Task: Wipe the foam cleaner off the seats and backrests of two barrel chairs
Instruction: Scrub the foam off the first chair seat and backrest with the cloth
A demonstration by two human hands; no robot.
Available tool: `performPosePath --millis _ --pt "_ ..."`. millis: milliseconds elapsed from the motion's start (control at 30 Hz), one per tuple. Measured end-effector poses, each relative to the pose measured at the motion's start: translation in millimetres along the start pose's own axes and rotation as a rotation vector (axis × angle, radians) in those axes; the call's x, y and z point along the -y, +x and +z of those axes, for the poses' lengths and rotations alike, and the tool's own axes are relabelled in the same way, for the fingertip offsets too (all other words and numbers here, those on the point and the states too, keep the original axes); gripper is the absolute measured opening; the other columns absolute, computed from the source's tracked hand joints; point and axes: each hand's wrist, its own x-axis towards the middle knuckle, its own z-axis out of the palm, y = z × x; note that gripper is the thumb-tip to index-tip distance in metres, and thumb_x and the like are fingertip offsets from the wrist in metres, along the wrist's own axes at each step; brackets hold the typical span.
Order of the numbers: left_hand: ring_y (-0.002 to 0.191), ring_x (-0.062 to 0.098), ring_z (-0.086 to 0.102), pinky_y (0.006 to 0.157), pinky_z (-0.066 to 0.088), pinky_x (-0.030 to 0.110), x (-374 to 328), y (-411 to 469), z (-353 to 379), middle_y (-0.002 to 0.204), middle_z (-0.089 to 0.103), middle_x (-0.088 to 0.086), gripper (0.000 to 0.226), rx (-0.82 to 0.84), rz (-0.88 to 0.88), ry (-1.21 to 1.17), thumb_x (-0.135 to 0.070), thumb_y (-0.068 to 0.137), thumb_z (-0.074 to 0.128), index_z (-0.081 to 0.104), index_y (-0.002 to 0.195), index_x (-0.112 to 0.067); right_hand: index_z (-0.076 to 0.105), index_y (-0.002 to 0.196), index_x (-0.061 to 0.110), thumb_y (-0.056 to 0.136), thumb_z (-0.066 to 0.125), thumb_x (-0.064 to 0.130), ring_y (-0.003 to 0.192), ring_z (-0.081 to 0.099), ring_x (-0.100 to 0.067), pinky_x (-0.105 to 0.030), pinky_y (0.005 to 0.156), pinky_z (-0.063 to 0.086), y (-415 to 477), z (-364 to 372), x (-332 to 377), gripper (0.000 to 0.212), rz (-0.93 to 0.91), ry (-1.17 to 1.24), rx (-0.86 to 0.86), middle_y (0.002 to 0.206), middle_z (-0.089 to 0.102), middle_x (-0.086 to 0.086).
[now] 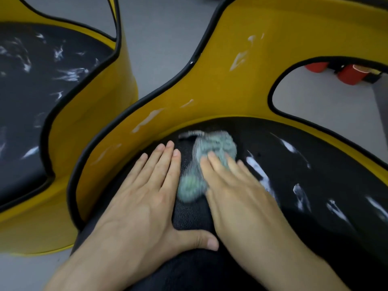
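The left grip [144,196] lies palm down, fingers straight and close together, thumb spread wide toward the right. The right grip [237,194] lies palm down just beside it, fingers extended and slightly blurred. Bare forearms [84,269] reach in from below.

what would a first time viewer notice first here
Two bare hands fill the middle: the left hand lies flat on the black seat of the near yellow chair, and the right hand presses a blurred grey-green cloth beside it. White foam streaks stand out on the seat right of the cloth and on the backrest above. The second chair at the left has foam on its seat too.
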Motion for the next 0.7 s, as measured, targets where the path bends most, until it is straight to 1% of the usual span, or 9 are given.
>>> performPosePath --millis 67,133,167,300,367,433,533,600,700 --pt "0.155 0.031 0.013 0.118 0.008 0.038 0.1 -0.6 0.8 0.168 0.014 0.013 0.143 0.049 -0.025 0.066 -0.108 0.063 0.024 0.019 0.159 -0.003 0.036 0.154 0.008 0.101 0.037 0.017 0.147 0.034 -0.026 -0.041 0.121 0.024 35.7 -3.6 -1.5 0.054 0.037 -0.015 0.057 0.158 0.04 -0.008" --pt "0.149 0.037 0.028 0.114 0.017 0.041 1.4 -1.5 4.7 0.163 0.028 0.017 0.14 0.04 -0.024 0.104 -0.106 0.066 0.025 0.032 0.155 0.002 0.025 0.158 0.01 0.104 0.027 0.021 0.152 0.022 -0.026 -0.04 0.124 0.014 54.9 -0.8 -2.5 0.055 0.039 -0.001 0.076 0.164 0.028 -0.007" --pt "0.147 0.038 0.031 0.113 0.019 0.042 2.0 -0.6 5.7 0.162 0.03 0.018 0.14 0.037 -0.017 0.107 -0.106 0.066 0.024 0.035 0.154 0.003 0.029 0.157 0.01 0.103 0.023 0.024 0.151 0.025 -0.026 -0.041 0.124 0.017 55.0 1.0 -3.1 0.057 0.047 0.002 0.065 0.162 0.032 -0.008" --pt "0.147 0.032 0.035 0.11 0.025 0.041 3.6 1.7 7.0 0.159 0.036 0.018 0.142 0.071 -0.032 0.103 -0.107 0.064 0.023 0.04 0.151 0.004 0.06 0.138 0.013 0.094 0.031 0.032 0.13 0.057 -0.023 -0.039 0.109 0.043 13.2 3.1 -5.6 0.056 0.056 0.036 -0.016 0.141 0.06 -0.002" --pt "0.148 0.026 0.031 0.109 0.025 0.041 3.8 2.0 7.8 0.159 0.037 0.017 0.142 0.069 -0.03 0.089 -0.107 0.064 0.022 0.041 0.15 0.004 0.067 0.132 0.016 0.093 0.035 0.034 0.128 0.056 -0.019 -0.031 0.106 0.04 -15.1 0.5 -10.5 0.053 0.019 0.036 -0.032 0.136 0.064 0.002" --pt "0.148 0.026 0.033 0.109 0.025 0.041 3.8 2.1 7.5 0.159 0.037 0.017 0.142 0.045 -0.028 0.078 -0.108 0.064 0.021 0.042 0.15 0.003 0.069 0.128 0.021 0.102 0.027 0.038 0.131 0.046 -0.013 -0.028 0.102 0.036 -36.1 -6.4 -16.1 0.053 -0.05 0.014 -0.073 0.136 0.063 0.007" --pt "0.149 0.022 0.026 0.112 0.023 0.042 3.5 1.0 8.9 0.16 0.036 0.017 0.142 0.021 -0.013 0.073 -0.108 0.064 0.021 0.041 0.151 0.003 0.075 0.119 0.029 0.104 0.026 0.047 0.134 0.044 -0.014 -0.03 0.098 0.04 -52.6 -21.3 -22.0 0.054 -0.096 0.093 -0.147 0.131 0.066 0.012" --pt "0.149 0.021 0.026 0.112 0.022 0.042 4.0 0.6 9.0 0.16 0.035 0.017 0.143 0.012 -0.018 0.067 -0.108 0.063 0.022 0.041 0.15 0.004 0.07 0.126 0.029 0.105 0.023 0.05 0.139 0.043 -0.016 -0.03 0.101 0.039 -53.2 -30.2 -19.8 0.056 -0.084 0.137 -0.175 0.137 0.062 0.011" --pt "0.149 0.028 0.033 0.112 0.023 0.041 4.1 1.1 9.4 0.159 0.036 0.017 0.143 0.01 -0.024 0.079 -0.108 0.063 0.021 0.042 0.15 0.004 0.045 0.149 0.015 0.105 0.016 0.053 0.145 0.035 -0.02 -0.031 0.108 0.032 -42.6 -23.2 -17.7 0.065 -0.027 0.059 -0.134 0.153 0.047 -0.001"
